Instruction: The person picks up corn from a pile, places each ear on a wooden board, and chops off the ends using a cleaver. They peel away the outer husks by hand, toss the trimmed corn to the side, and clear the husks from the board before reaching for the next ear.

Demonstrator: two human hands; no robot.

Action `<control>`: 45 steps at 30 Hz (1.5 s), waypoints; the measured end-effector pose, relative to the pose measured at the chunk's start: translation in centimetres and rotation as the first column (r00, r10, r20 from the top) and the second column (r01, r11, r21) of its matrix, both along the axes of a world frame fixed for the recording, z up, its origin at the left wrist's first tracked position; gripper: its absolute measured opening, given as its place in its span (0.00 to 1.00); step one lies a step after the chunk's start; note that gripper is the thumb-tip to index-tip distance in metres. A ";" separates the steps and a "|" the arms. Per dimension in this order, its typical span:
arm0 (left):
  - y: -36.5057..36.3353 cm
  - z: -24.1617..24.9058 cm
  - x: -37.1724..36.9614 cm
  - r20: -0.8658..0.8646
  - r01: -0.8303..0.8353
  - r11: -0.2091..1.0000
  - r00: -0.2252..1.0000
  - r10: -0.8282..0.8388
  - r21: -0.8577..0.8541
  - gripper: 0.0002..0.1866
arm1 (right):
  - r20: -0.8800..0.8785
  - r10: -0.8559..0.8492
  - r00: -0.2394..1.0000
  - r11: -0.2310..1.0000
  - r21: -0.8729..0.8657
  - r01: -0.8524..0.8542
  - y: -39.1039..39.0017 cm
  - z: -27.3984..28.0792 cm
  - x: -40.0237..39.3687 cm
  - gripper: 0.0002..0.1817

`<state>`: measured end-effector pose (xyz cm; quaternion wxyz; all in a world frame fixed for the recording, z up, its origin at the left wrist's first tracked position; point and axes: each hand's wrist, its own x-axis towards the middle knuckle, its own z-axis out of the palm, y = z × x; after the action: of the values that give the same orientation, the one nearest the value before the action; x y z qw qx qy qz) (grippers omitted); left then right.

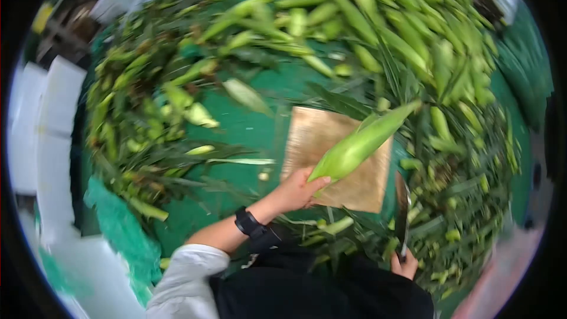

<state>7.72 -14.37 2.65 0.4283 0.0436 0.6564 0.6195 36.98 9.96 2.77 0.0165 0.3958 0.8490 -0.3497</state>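
My left hand (300,190), with a black watch on its wrist, is closed round the lower end of a green corn cob in its husk (360,147). The cob points up and right, above a wooden cutting board (307,136) on the green surface. Low on the right, my right hand (405,264) grips the handle of a knife (402,210). Its blade points away from me, beside the board's right edge and apart from the cob. Part of the right hand is hidden by the dark clothing.
A large heap of unhusked corn (407,29) lies at the far right. Cut leaves and husk scraps (455,212) cover the right side, with more trimmings (142,124) on the left. White boxes (59,100) and a green plastic bag (121,224) stand at the left edge.
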 end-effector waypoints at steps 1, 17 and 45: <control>1.6 -0.9 0.2 0.099 0.195 0.981 0.976 -0.193 -0.011 0.11 | -0.021 -0.089 0.996 0.996 -0.035 0.088 -0.7 0.5 -0.4 0.10; 8.9 -6.5 -1.2 -0.694 0.126 0.723 0.210 -0.689 -0.679 0.32 | -0.301 0.056 0.952 0.996 -0.047 -0.073 0.1 1.9 -12.9 0.17; 3.8 -7.4 -1.4 0.235 -0.570 0.820 0.805 0.545 0.052 0.15 | -0.267 -0.049 0.962 0.992 -0.123 0.016 -4.2 -4.4 -7.6 0.18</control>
<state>6.34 -10.62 -4.77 0.2904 -0.1914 0.5527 0.7573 29.38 5.80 -1.64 -0.0811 0.3567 0.8142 -0.4509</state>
